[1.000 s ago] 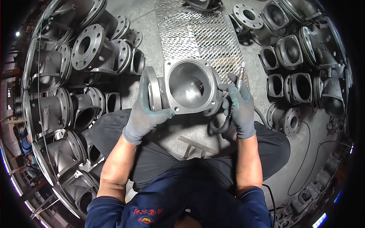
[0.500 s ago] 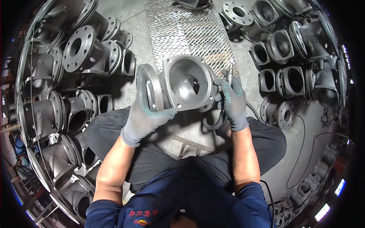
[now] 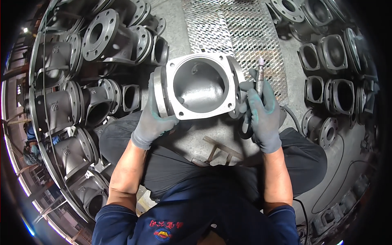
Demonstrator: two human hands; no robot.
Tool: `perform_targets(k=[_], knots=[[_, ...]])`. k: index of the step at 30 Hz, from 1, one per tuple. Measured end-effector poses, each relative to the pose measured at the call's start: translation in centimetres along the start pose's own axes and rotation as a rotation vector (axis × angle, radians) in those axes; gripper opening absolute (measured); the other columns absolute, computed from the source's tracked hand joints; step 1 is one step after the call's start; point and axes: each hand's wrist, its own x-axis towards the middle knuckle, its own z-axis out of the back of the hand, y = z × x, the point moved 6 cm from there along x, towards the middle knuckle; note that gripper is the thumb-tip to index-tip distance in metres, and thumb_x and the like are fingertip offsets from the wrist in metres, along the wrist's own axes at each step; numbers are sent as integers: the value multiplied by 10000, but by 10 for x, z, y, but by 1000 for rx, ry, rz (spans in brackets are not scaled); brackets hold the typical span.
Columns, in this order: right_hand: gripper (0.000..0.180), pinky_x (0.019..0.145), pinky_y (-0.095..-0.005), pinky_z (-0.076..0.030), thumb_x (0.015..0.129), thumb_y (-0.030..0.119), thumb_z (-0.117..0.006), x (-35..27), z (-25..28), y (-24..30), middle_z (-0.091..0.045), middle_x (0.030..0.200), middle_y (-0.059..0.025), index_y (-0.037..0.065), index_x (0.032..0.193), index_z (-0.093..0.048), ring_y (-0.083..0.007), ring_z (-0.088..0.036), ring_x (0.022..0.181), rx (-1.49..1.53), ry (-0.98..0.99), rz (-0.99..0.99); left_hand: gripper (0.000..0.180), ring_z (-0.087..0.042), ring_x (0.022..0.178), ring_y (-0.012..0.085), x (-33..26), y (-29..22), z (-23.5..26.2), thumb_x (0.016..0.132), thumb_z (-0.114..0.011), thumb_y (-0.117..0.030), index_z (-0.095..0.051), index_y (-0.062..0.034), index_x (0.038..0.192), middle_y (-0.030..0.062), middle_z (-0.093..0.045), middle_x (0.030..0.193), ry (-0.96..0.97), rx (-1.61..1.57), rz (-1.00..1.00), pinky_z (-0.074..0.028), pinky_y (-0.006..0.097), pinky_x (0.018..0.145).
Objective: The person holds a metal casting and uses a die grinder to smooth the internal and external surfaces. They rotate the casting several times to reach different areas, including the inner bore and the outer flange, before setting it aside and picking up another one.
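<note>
Between my hands is a grey cast-metal valve body point(image 3: 201, 92), its square-flanged opening facing up toward me and its smooth inside wall showing. My gloved left hand point(image 3: 152, 125) grips the round flange at the casting's left end, thumb lying along the near edge. My gloved right hand point(image 3: 264, 116) is closed round a slim air die grinder point(image 3: 260, 79), which points away from me with a pale pinkish tip uppermost. Fingers of that hand lie close to the right flange; whether they touch it I cannot tell. A dark hose hangs below the right hand.
Several similar valve bodies point(image 3: 61, 104) are stacked on the left, and more castings point(image 3: 342, 96) stand on the right. A patterned metal plate point(image 3: 241, 36) lies ahead on the floor. Below the casting is a small metal stand point(image 3: 220, 150); thin cables point(image 3: 342, 163) run across the floor at right.
The valve body has been turned in my hands, so its square opening faces up more squarely. The view has shifted, moving the surroundings to the right. The grinder stays in my right hand.
</note>
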Motion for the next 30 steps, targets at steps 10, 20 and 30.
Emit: perform_targets(k=[10,20,30], knots=[[304,529,-209,-447,1162,205,-569,-3,-5,8,-681,769,-4,10,1379,-656,-44,-595,591,-159,-122,77,1370,-400,1538,205,-10,-8,-1,712,-807,52,45,-12,1783,145,-330,1754,20,14,-98,-416,352,1224],[475,588,-212,-486,1156,200,-591,6,17,-5,-746,1067,-24,19,1591,-533,-39,-618,692,-151,-71,30,1430,-236,1675,232,-18,-20,-11,708,-887,-11,84,67,1755,202,-164,1860,32,68,-175,-234,353,1340],[353,525,-214,-461,1157,197,-572,18,38,-7,-685,886,-4,33,1466,-619,-38,-586,626,-167,-96,113,1435,-450,1529,246,-16,-22,-22,714,-906,-64,60,35,1771,268,-318,1772,49,271,-237,-452,353,1193]])
